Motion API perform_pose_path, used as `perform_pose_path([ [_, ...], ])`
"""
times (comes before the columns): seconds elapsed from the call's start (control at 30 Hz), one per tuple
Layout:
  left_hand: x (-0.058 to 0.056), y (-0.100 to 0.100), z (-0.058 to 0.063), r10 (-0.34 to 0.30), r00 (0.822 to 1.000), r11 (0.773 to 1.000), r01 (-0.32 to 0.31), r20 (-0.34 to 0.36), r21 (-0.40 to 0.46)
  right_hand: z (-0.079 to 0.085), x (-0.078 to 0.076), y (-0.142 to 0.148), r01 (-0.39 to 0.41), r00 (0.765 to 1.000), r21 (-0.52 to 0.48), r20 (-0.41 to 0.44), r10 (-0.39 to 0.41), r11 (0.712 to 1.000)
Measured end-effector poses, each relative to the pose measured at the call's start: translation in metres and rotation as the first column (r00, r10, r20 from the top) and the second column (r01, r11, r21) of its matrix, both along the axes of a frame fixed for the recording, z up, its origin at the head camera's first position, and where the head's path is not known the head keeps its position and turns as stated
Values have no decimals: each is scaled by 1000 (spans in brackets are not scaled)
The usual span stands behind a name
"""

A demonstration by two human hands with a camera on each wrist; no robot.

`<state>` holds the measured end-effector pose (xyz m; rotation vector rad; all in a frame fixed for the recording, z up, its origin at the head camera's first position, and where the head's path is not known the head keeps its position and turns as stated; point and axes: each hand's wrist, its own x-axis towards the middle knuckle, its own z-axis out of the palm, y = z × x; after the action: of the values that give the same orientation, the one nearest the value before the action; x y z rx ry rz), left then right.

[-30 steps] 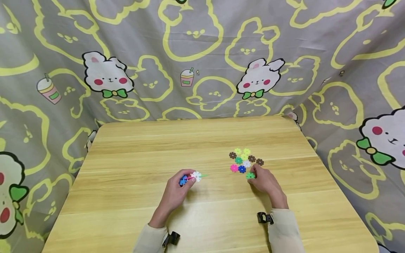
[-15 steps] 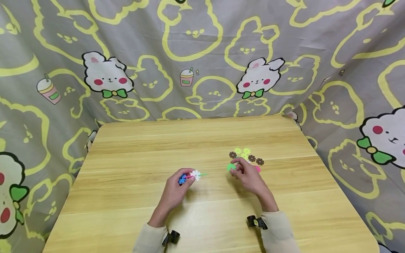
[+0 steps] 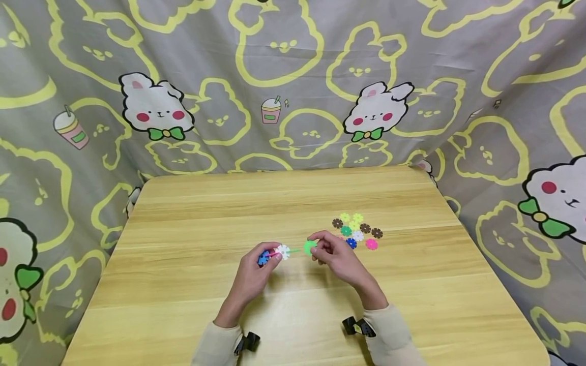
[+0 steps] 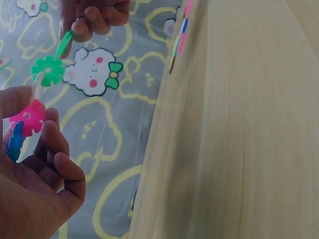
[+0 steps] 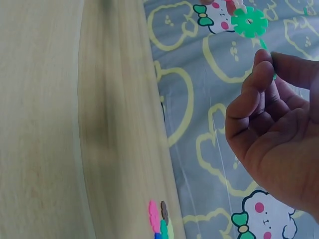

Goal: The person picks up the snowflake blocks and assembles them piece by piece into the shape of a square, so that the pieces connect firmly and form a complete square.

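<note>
My left hand (image 3: 254, 269) grips a short chain of notched plastic snowflake discs between thumb and fingers. In it are a blue disc (image 3: 263, 257), a pink disc (image 4: 27, 117), a white disc (image 3: 283, 251) and, at the free end, a green disc (image 4: 48, 70) seen edge-on from the head. Thumb and index finger of my right hand (image 3: 342, 260) pinch another bright green disc (image 3: 310, 247). Its edge is right at the rim of the chain's green end disc in both wrist views, the two turned at an angle to each other. The left fingers partly hide the chain.
Right of centre on the wooden table (image 3: 183, 305) lies a loose group of discs: several yellow discs (image 3: 354, 225), brown discs (image 3: 338, 223), a teal disc (image 3: 346, 231), a white disc (image 3: 358, 236), a dark blue disc (image 3: 351, 243) and pink ones (image 3: 372, 244). A patterned curtain (image 3: 297, 61) surrounds the table.
My right hand has carried the bright green disc leftward from the loose group to the end of the chain. The left hand has stayed nearly still with its chain.
</note>
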<state>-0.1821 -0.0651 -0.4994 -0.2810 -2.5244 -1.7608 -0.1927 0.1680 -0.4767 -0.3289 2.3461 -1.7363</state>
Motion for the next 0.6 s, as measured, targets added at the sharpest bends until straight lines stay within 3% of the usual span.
perform_pose_path([
  [0.33, 0, 2, 0, -24, 1000, 1000, 24, 11, 9, -2, 1, -6, -24, 1000, 8, -1, 24, 1000],
  [0.6, 0, 4, -1, -13, 1000, 1000, 13, 17, 13, -4, 1, -10, 23, 1000, -23, 6, -23, 999],
])
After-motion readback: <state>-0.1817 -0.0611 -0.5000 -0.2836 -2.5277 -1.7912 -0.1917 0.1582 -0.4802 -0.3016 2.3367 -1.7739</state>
